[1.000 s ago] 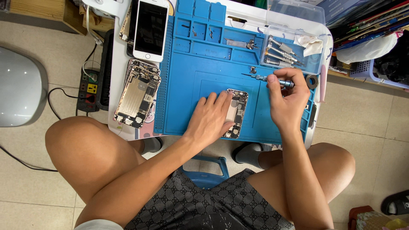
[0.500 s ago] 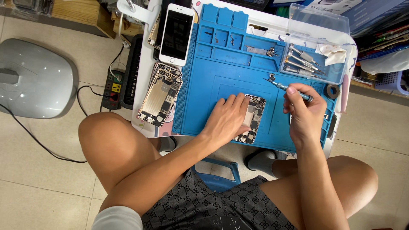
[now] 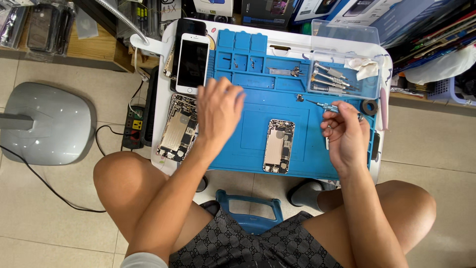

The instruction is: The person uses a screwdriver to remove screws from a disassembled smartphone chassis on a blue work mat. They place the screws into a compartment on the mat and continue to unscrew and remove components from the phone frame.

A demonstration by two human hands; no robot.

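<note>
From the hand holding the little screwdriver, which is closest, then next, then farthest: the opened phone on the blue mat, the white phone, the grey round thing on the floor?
Measured from the right hand in the head view:
1. Opened phone, on the blue mat just to its left.
2. White phone, at the table's upper left.
3. Grey round thing, on the floor at far left.

Left hand [image 3: 216, 110] blurred, hiding mat [image 3: 258, 144] beneath; tiny screws [image 3: 237, 61] indistinct

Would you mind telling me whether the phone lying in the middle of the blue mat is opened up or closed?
Opened up: the phone body on the blue mat shows bare internal parts, with no screen covering it.
</note>
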